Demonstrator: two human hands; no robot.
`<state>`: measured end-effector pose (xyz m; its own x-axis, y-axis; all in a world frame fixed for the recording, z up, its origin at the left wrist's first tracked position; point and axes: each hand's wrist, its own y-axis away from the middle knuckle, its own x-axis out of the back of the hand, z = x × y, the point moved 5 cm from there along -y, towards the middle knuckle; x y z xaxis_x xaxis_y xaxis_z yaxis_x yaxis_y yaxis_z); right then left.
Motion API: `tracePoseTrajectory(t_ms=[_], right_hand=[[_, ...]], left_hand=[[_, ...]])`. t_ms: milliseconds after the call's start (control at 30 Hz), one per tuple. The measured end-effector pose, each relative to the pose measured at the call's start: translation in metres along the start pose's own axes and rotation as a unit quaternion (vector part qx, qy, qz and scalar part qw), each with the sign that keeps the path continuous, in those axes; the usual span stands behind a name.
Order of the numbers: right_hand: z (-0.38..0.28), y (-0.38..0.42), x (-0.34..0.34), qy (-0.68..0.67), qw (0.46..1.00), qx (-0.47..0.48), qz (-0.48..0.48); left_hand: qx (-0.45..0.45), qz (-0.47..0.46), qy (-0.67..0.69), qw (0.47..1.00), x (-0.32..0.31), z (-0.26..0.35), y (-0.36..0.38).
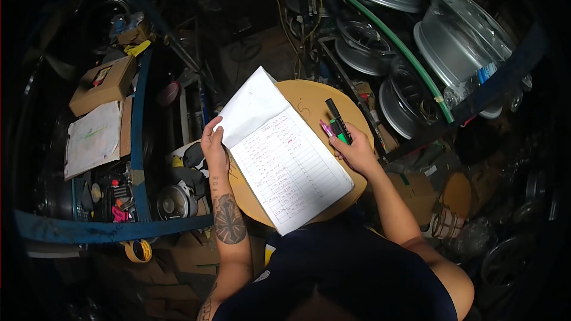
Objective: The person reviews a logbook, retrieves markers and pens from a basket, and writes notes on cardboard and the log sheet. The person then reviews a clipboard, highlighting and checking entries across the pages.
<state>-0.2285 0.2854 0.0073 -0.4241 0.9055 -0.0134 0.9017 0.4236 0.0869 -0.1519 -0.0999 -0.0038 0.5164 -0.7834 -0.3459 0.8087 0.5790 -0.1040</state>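
Observation:
An open notebook (291,172) with handwritten columns lies on a round tan board (321,92) in front of my body. Its upper page (256,104) is folded up and away. My left hand (215,142) grips the notebook's left edge near the fold, thumb on top of the page. In my right hand (358,151), beside the notebook's right edge, several markers (338,123) are bunched together: black, green and pink ones show. The right fingers are wrapped round them. The written text is too small to read.
Silver wheel rims (363,47) are stacked on a rack at the right, with a green hose (386,30) across it. On the left, a blue-framed shelf (140,142) holds a cardboard box (103,85) and a stained white sheet (94,137). A tape roll (138,251) hangs below.

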Motion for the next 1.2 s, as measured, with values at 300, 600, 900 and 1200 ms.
tracePoseTrajectory(t_ms=[300, 600, 900, 1200], right_hand=[[0.004, -0.003, 0.003, -0.018, 1.0, -0.013, -0.004], [-0.001, -0.001, 0.006, -0.077, 0.997, -0.021, 0.006], [0.004, -0.001, -0.003, -0.05, 0.999, -0.001, 0.0], [0.002, -0.002, -0.001, -0.035, 0.999, -0.018, 0.008]], left_hand=[[0.0, -0.01, 0.029, 1.0, 0.001, 0.004, 0.003], [-0.005, -0.008, 0.024, 1.0, 0.0, 0.004, 0.003], [-0.019, -0.077, -0.039, 0.996, -0.009, 0.014, 0.011], [-0.026, -0.026, 0.005, 0.999, -0.01, 0.019, 0.009]])
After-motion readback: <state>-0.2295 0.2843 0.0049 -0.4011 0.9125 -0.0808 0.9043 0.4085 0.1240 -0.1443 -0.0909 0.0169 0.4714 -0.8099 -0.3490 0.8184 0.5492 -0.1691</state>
